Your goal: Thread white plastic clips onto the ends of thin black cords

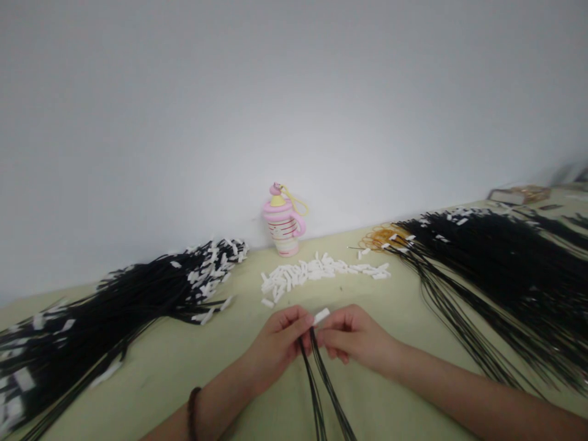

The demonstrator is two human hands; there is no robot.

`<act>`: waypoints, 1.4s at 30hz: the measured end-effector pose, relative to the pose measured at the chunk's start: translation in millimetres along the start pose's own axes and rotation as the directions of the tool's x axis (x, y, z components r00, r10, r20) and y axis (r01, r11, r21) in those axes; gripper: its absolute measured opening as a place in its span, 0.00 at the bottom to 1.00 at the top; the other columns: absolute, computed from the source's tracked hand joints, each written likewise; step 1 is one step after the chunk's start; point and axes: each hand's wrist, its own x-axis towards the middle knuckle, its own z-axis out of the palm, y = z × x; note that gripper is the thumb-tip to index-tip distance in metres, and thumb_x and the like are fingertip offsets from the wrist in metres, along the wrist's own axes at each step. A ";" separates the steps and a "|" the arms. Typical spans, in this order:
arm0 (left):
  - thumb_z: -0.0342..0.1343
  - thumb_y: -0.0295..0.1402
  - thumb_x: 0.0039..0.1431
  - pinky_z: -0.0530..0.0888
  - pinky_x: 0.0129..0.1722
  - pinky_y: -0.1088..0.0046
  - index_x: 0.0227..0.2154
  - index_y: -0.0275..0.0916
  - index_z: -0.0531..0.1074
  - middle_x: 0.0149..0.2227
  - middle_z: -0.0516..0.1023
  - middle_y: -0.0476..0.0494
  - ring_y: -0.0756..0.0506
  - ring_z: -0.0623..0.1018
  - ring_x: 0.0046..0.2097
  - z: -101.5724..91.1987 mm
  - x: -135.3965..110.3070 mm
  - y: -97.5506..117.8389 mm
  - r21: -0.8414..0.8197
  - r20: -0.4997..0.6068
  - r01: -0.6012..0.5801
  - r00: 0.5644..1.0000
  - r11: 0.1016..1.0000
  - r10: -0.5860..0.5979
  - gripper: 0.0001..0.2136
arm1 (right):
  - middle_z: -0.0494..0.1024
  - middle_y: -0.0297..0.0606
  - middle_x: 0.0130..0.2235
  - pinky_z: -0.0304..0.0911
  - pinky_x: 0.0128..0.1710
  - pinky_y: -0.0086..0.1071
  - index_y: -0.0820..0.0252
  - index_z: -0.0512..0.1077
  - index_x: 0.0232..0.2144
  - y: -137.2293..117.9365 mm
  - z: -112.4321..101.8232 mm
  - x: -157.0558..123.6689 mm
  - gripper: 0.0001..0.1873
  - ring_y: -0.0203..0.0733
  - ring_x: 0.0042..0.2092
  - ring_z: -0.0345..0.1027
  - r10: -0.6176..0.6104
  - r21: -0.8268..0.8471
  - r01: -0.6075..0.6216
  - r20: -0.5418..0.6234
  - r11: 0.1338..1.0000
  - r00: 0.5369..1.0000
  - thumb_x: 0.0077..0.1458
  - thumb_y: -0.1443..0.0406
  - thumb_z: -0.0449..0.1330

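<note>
My left hand (290, 334) is closed in a pinch at the middle front, on a white connector (321, 316) and the upper ends of some thin black cables (321, 380). The cables hang down toward the front edge of the view in two strands. Close beside it, my right hand (351, 334) has its thumb and fingertips pressed together at the connector's right side and the cables; what exactly lies between those fingertips is hidden. A loose pile of small white connectors (316, 269) lies on the table just beyond both hands.
A large bundle of black cables with white ends (151, 288) lies at left. More black cables (496, 257) spread at right, near orange rubber bands (383, 237). A pink-and-white cup (282, 226) stands against the wall (294, 110). The tabletop (174, 380) is pale green.
</note>
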 end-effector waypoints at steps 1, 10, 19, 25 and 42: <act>0.52 0.34 0.52 0.57 0.25 0.78 0.19 0.33 0.62 0.17 0.62 0.51 0.54 0.64 0.22 0.1 0.0 0.0 0.009 0.009 -0.004 1.000 1.000 0.004 0.11 | 0.64 0.30 0.17 0.45 0.16 0.19 0.69 0.70 0.23 -0.2 2.3 -0.8 0.10 0.22 0.16 0.50 -0.006 -0.055 0.007 0.011 0.998 1.000 0.44 0.64 0.54; 0.51 0.35 0.53 0.58 0.25 0.78 0.20 0.34 0.63 0.18 0.63 0.50 0.54 0.64 0.23 -1.6 -0.1 -3.2 0.120 0.025 -0.069 0.998 0.990 0.066 0.11 | 0.63 0.30 0.17 0.48 0.18 0.17 0.68 0.69 0.21 4.9 3.5 1.4 0.10 0.22 0.18 0.52 -0.019 -0.106 0.019 0.001 0.994 1.000 0.46 0.66 0.52; 0.51 0.34 0.53 0.58 0.24 0.78 0.21 0.34 0.63 0.18 0.63 0.51 0.54 0.65 0.22 -0.5 0.6 -2.9 0.114 0.000 -0.057 0.998 0.992 0.057 0.10 | 0.65 0.31 0.19 0.54 0.20 0.17 0.68 0.69 0.25 4.3 0.5 1.8 0.10 0.23 0.19 0.56 -0.064 -0.016 0.067 0.124 0.998 0.990 0.48 0.66 0.50; 0.51 0.34 0.53 0.60 0.24 0.77 0.21 0.34 0.62 0.18 0.63 0.51 0.53 0.66 0.22 0.5 0.1 -3.8 0.094 0.024 -0.061 0.998 0.994 0.059 0.10 | 0.67 0.31 0.21 0.57 0.22 0.18 0.68 0.69 0.26 3.5 0.4 1.8 0.09 0.23 0.20 0.59 -0.069 0.034 0.064 0.180 0.997 0.981 0.44 0.69 0.50; 0.56 0.36 0.47 0.45 0.13 0.85 0.24 0.34 0.63 0.18 0.60 0.54 0.59 0.57 0.18 -1.7 2.4 8.6 -0.016 -0.200 0.106 0.974 0.994 -0.107 0.11 | 0.71 0.36 0.21 0.56 0.20 0.20 0.67 0.71 0.24 -55.0 -53.5 -19.7 0.07 0.27 0.19 0.61 -0.074 0.546 0.008 0.099 0.838 0.992 0.39 0.70 0.55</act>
